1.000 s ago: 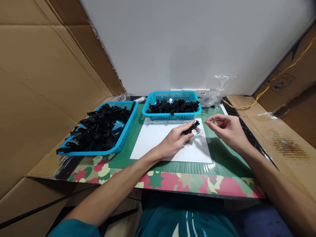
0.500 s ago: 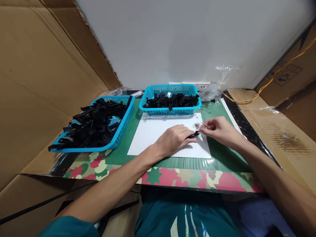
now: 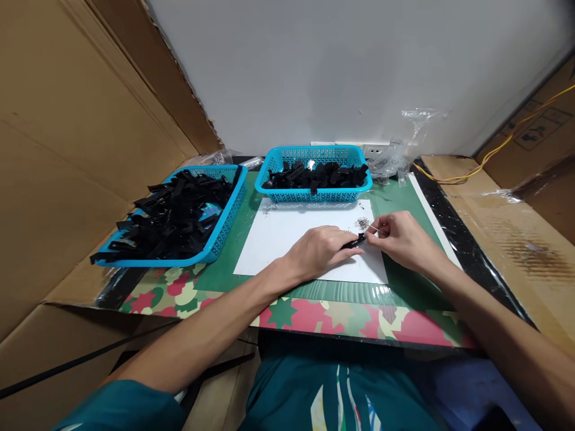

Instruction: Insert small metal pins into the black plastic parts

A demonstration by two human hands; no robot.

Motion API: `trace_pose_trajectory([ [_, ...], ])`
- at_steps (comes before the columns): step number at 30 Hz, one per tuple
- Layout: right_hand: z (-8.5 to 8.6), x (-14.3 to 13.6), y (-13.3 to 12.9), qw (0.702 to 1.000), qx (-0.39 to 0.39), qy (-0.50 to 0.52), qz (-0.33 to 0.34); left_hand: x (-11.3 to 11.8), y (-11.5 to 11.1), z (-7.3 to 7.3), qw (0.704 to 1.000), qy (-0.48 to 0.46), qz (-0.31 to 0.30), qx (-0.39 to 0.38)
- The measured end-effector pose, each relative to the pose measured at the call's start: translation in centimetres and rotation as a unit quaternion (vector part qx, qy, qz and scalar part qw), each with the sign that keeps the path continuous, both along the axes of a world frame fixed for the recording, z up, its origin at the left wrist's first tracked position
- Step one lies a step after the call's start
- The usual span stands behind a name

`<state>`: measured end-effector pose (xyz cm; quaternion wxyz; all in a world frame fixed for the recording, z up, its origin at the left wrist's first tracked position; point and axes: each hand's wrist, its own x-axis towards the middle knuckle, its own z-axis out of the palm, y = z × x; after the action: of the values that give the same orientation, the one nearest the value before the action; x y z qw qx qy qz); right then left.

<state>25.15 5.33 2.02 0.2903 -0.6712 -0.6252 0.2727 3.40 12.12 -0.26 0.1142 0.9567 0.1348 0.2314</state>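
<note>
Currently, the table point(image 3: 467, 251) shows black, glossy film along its right side, with a green mat point(image 3: 249, 206) over most of it and a strip patterned in red, green and cream point(image 3: 305, 318) along the near edge. A white sheet point(image 3: 274, 239) lies on the mat. Over the right part of this sheet, the left hand point(image 3: 326, 248) is clamped on a black piece point(image 3: 354, 242), mostly hidden by the fingers. Right hand point(image 3: 402, 236): thumb and fingers pinched together on a thin rod point(image 3: 374, 227), just beside the exposed end of the piece. Small metallic bits point(image 3: 362, 222) form a heap next to the fingertips; more lie scattered at the sheet's far left corner. Two blue baskets, both loaded with black pieces: the back basket point(image 3: 309, 196) stands beyond the sheet, the left basket point(image 3: 229, 218) to its left. Behind, a pale wall point(image 3: 314, 72) with a socket point(image 3: 374, 151) low down; crumpled clear plastic point(image 3: 389, 164) nearby. Cardboard point(image 3: 81, 120) encloses the left side. On the right, stained cardboard point(image 3: 534, 251) lies flat, yellow and red wires point(image 3: 489, 157) running above it.
</note>
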Motion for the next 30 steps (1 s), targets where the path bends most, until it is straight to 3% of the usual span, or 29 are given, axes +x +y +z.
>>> trace_pose_trajectory([
  [10,0.0,-0.6,-0.4,0.999,0.014,-0.027,-0.016,0.1,-0.1,-0.6,1.0,0.0,0.002,-0.022],
  [15,0.2,0.0,-0.3,1.0,0.012,-0.001,0.027,0.0,-0.1,-0.8,0.999,-0.004,0.001,-0.037],
  [20,1.2,1.2,-0.3,0.997,0.003,-0.054,0.049,-0.1,0.0,-0.7,0.999,-0.01,0.0,-0.041],
  [24,1.8,2.3,-0.4,0.995,0.061,-0.076,0.029,-0.1,0.0,-0.6,0.999,-0.021,0.0,-0.045],
  [27,1.8,2.5,-0.4,0.989,0.131,-0.053,0.035,-0.1,-0.1,-0.6,0.998,-0.029,0.0,-0.054],
  [30,1.4,1.9,-0.4,0.985,0.174,0.003,-0.002,-0.1,-0.1,-0.6,0.998,-0.03,0.002,-0.058],
])
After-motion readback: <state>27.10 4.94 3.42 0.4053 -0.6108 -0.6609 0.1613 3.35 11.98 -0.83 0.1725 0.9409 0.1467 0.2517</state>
